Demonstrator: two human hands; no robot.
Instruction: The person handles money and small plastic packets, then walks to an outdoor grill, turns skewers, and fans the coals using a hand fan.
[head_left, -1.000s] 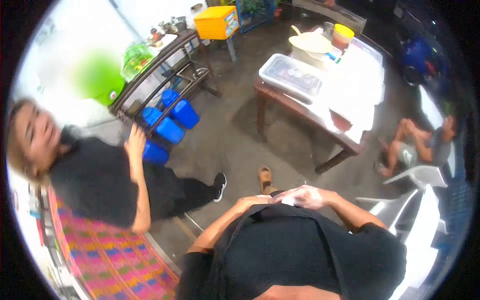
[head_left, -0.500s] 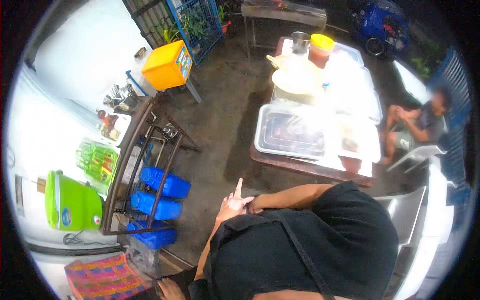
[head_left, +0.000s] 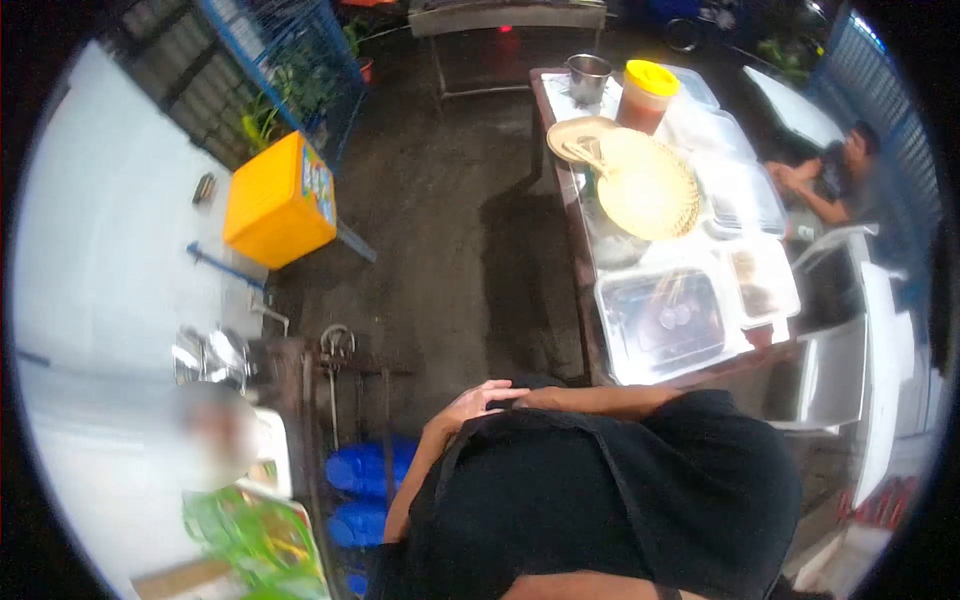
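Observation:
My left hand [head_left: 478,403] is in front of my black shirt [head_left: 550,500], its fingers stretched out toward the right and nothing visible in them. It lies against my right hand [head_left: 512,400], which comes in from the other side and is mostly covered. The fingers of my right hand do not show. Beyond my hands, to the right, stands a table with a clear lidded plastic container [head_left: 665,318] at its near end. A round woven fan [head_left: 648,185] lies farther back on the table.
A tub with a yellow lid [head_left: 650,78] and a metal pot [head_left: 588,80] stand at the table's far end. Left are an orange cooler box [head_left: 280,200] and blue jugs [head_left: 370,468]. A seated person [head_left: 835,185] and a white chair [head_left: 835,370] are on the right.
The view has shifted; the cooler box sits lower and farther left, the table farther right. My left hand's raised index finger has come down beside the others. A hand at the lower left has left view.

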